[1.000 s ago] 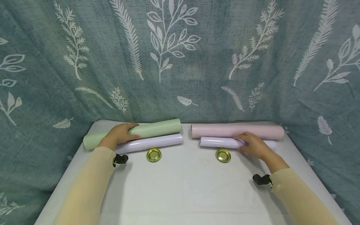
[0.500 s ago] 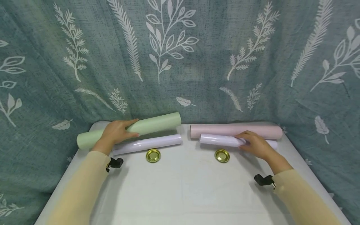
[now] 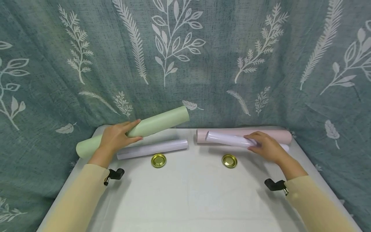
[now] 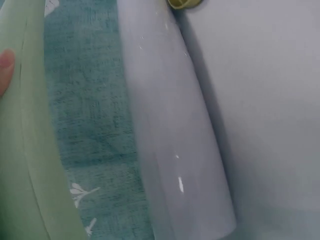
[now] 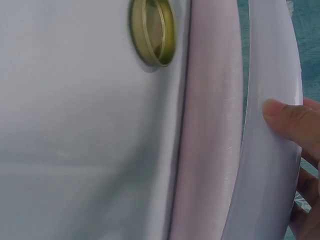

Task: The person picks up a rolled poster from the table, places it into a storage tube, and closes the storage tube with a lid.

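My left hand (image 3: 115, 137) grips a thick pale green tube (image 3: 159, 121) around its middle. The tube tilts, its right end raised against the curtain. Below it a glossy lilac tube (image 3: 153, 149) lies on the table, apart from the hand; the left wrist view shows a gap between the green tube (image 4: 30, 125) and the lilac one (image 4: 170, 115). With thumb and fingers, my right hand (image 3: 266, 146) holds a second glossy lilac tube (image 3: 227, 138), lifted off the table with its left end higher. Behind it lies a thick pink tube (image 3: 272, 134).
Two small gold dishes (image 3: 158, 160) sit on the white table (image 3: 185, 196), the right-hand gold dish (image 3: 229, 160) below the lifted lilac tube. A leaf-patterned teal curtain (image 3: 214, 58) hangs directly behind the table and along both sides. Each wrist carries a black mount (image 3: 116, 174).
My left hand has raised the green tube off the table and tipped its right end upward, drifting left. My right hand has lifted its lilac tube, which now overlaps the pink one.
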Demonstrator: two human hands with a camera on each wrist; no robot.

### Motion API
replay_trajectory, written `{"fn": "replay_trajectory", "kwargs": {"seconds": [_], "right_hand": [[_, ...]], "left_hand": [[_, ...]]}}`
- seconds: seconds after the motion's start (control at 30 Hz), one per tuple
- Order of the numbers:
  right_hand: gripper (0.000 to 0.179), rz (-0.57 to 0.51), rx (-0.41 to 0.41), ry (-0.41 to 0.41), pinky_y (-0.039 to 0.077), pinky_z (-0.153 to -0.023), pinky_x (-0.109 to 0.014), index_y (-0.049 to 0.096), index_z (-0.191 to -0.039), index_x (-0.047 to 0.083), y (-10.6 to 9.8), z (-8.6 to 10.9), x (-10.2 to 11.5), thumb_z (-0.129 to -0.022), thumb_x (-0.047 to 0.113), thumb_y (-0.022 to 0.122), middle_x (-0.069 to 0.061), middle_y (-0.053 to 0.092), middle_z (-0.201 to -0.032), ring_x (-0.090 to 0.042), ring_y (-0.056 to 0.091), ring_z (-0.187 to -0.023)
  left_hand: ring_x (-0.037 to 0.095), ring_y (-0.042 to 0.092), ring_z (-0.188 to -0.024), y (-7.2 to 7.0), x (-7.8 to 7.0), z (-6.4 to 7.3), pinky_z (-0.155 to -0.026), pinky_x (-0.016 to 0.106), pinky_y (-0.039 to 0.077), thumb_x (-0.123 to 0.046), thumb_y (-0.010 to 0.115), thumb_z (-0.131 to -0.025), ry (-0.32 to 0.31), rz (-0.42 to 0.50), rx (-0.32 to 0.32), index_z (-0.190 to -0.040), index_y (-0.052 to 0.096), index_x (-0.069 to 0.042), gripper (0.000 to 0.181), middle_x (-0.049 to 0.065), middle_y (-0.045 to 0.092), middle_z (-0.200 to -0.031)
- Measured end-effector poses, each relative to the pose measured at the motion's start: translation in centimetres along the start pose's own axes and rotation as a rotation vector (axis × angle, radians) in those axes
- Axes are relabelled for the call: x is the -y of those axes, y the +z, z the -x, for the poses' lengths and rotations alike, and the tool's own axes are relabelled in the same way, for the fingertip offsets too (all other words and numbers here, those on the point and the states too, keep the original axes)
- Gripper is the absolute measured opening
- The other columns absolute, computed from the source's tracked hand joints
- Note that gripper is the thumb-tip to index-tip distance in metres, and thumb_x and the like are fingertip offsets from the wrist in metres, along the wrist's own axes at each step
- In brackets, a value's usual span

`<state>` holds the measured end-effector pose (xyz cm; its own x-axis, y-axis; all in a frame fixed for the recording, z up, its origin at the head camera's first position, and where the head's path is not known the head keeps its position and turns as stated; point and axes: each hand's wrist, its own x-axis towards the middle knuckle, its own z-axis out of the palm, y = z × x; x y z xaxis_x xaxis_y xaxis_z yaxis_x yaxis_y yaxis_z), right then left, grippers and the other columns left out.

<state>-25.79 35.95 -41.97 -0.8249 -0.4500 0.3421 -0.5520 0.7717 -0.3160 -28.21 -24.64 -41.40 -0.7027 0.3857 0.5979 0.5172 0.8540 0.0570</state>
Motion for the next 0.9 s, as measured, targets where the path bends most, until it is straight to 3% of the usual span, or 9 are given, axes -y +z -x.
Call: {"fn": "replay_trajectory", "kwargs": {"seconds": [0.1,0.17,0.4,0.53,0.7,0.9], "right_hand": [[0.048,0.001,-0.014,-0.016,0.05,-0.085,-0.055,0.068,-0.128,0.009,-0.9,-0.2,0.5,-0.082,0.007,0.083,-0.013,0.064,-0.119,-0.036,0.061,-0.107],[0.048,0.003,-0.016,-0.024,0.051,-0.083,-0.055,0.067,-0.129,0.008,-1.5,-0.4,0.9,-0.083,0.006,0.082,-0.015,0.064,-0.121,-0.037,0.062,-0.106],[0.047,0.0,-0.026,0.009,0.052,-0.079,-0.052,0.067,-0.129,0.012,-2.9,-0.9,1.8,-0.085,0.008,0.081,-0.01,0.064,-0.12,-0.034,0.062,-0.105],[0.046,-0.021,-0.052,-0.025,0.05,-0.081,-0.05,0.068,-0.128,0.011,-3.5,-1.4,2.1,-0.084,0.006,0.081,-0.01,0.064,-0.12,-0.033,0.061,-0.107],[0.046,-0.018,-0.075,-0.072,0.049,-0.08,-0.048,0.068,-0.127,0.011,-3.9,-1.8,2.5,-0.084,0.005,0.081,-0.009,0.064,-0.121,-0.031,0.061,-0.107],[0.044,-0.037,-0.057,-0.055,0.05,-0.082,-0.05,0.069,-0.128,0.013,-4.2,-2.2,3.4,-0.085,0.008,0.08,-0.009,0.063,-0.124,-0.032,0.059,-0.11]], "left_hand": [[0.03,0.065,-0.061,-0.1,-0.3,0.2,-0.043,0.037,0.041,-0.087,0.043,-0.081,0.075,0.014,-0.076,-0.137,0.064,-0.026,0.086,0.013,0.074,-0.111],[0.031,0.065,-0.06,-0.3,-0.5,0.3,-0.043,0.038,0.042,-0.088,0.038,-0.082,0.1,0.012,-0.097,-0.136,0.066,-0.025,0.087,0.013,0.074,-0.11],[0.029,0.066,-0.062,-0.9,-1.6,0.9,-0.044,0.04,0.046,-0.086,0.037,-0.084,0.145,0.017,-0.098,-0.133,0.068,-0.022,0.086,0.013,0.075,-0.103],[0.03,0.07,-0.071,-1.0,-2.0,1.2,-0.048,0.042,0.05,-0.085,0.039,-0.084,0.148,0.04,-0.09,-0.132,0.068,-0.021,0.085,0.013,0.075,-0.104],[0.029,0.07,-0.072,-0.8,-2.3,1.8,-0.048,0.041,0.05,-0.084,0.043,-0.084,0.152,0.069,-0.08,-0.132,0.069,-0.02,0.083,0.009,0.075,-0.107],[0.028,0.071,-0.074,-0.2,-2.5,2.5,-0.053,0.043,0.053,-0.084,0.041,-0.084,0.157,0.078,-0.073,-0.131,0.069,-0.02,0.085,0.009,0.076,-0.104]]}}
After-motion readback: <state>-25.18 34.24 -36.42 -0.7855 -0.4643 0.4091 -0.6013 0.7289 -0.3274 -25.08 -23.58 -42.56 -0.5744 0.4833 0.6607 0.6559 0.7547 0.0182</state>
